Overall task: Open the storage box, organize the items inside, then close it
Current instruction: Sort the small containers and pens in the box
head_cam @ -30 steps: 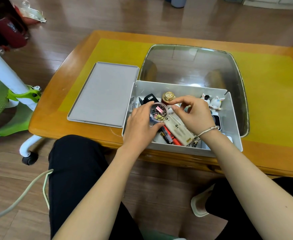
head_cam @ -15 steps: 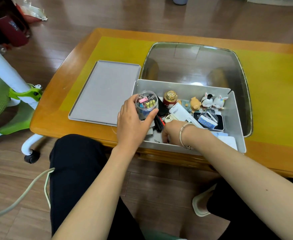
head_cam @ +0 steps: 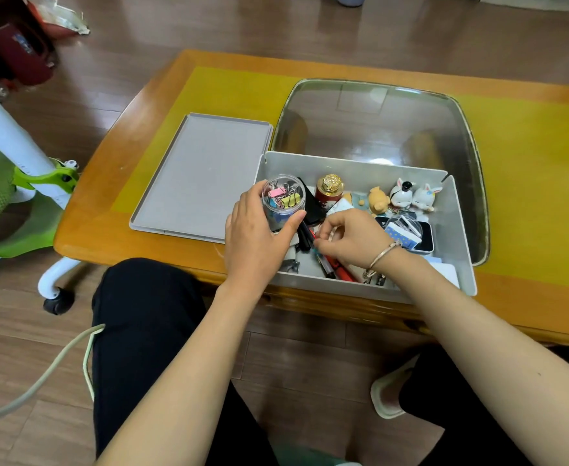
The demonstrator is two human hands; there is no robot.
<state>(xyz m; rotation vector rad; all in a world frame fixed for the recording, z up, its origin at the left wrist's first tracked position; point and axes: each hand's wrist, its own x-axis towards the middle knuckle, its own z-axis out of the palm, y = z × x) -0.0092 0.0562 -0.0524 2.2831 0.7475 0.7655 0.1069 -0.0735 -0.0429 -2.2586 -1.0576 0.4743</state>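
Midway through the sorting step: storage box [head_cam: 458, 230] open at the tabletop's [head_cam: 115, 203] near edge, its one lid [head_cam: 202, 176] lying flat just beside it on the left. Left hand [head_cam: 256, 240] wrapped around one clear jar of binder clips [head_cam: 283, 200], holding it upright at the box's left end. Right hand [head_cam: 350, 238] down among the pens [head_cam: 333, 267], fingertips pinching something thin there (which pen exactly, cannot tell). Next, probably: finding the jar a steady spot, then gathering the loose pens side by side, calling for a light, precise grip. Counted inside: three small figurines [head_cam: 401, 196], one gold-capped red bottle [head_cam: 329, 191], at least three pens, one dark tin [head_cam: 424, 237].
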